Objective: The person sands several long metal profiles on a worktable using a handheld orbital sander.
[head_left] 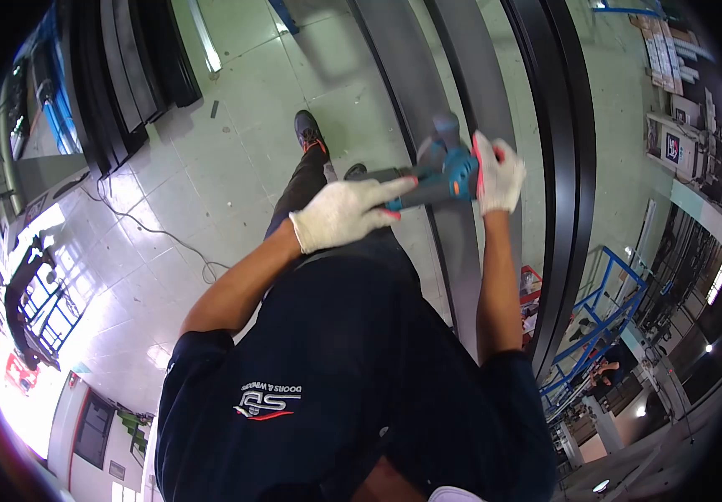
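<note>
A dark blue shirt [336, 376] with a white and red logo fills the bottom of the view, closest of all. Two bare arms reach out from it.

The left hand [346, 213] wears a white glove. Its grip is wrapped around the dark back handle of a teal power tool [436, 180], with the fingers closed on it. The right hand [497, 176] wears a white glove too, with a pink edge. Its grip is closed on the front end of the same tool. So both hands hold the tool between them, out in front of the body.

The tool sits right over a long grey metal bar [428, 67]. The bar runs away from the person, up toward the top of the view. Just beside it on the right is a long black frame piece [566, 167].

Below the hands you can see a dark trouser leg and a black shoe [309, 132] on the pale tiled floor [235, 151]. A thin cable [160, 230] snakes across the floor. More black bars [127, 75] lean at the upper left. A blue metal rack [604, 309] stands far off to the right.
</note>
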